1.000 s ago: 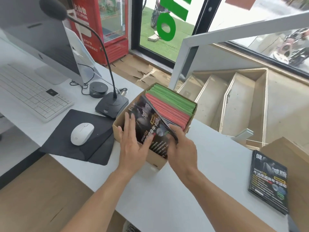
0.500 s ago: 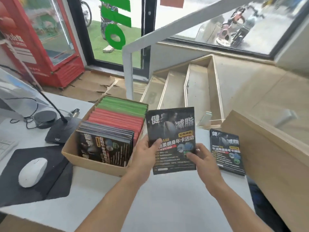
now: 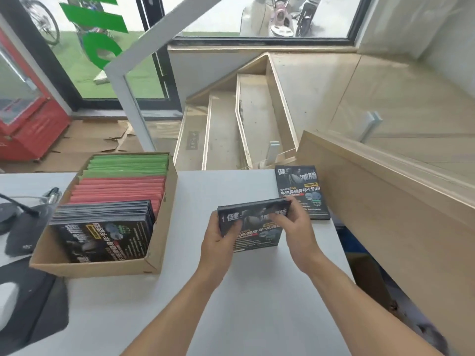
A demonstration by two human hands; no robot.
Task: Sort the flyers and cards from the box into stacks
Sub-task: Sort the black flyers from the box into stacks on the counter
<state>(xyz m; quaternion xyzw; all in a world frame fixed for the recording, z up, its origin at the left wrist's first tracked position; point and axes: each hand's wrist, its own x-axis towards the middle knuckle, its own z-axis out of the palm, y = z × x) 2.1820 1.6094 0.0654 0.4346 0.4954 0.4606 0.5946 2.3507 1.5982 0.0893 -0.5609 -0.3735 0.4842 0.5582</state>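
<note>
A cardboard box [image 3: 154, 255] on the white counter holds black flyers [image 3: 102, 232] at the front, red cards [image 3: 118, 188] in the middle and green cards [image 3: 128, 164] at the back. A bundle of black flyers [image 3: 257, 235] stands on its lower edge on the counter right of the box. My left hand [image 3: 218, 242] grips its left side and my right hand [image 3: 295, 232] grips its right side and top. A flat stack of the same black flyers [image 3: 302, 191] lies just beyond, near the counter's far right corner.
A wooden partition [image 3: 385, 214] borders the counter on the right. A black mouse pad [image 3: 33, 312] with a white mouse [image 3: 6, 301] lies at the left, and a microphone base [image 3: 7, 211] sits behind it. Stairs drop away past the counter's far edge.
Both hands lifted a bundle of black flyers out of the box, carried it right and set it upright on the counter near the flat stack. The view turned right.
</note>
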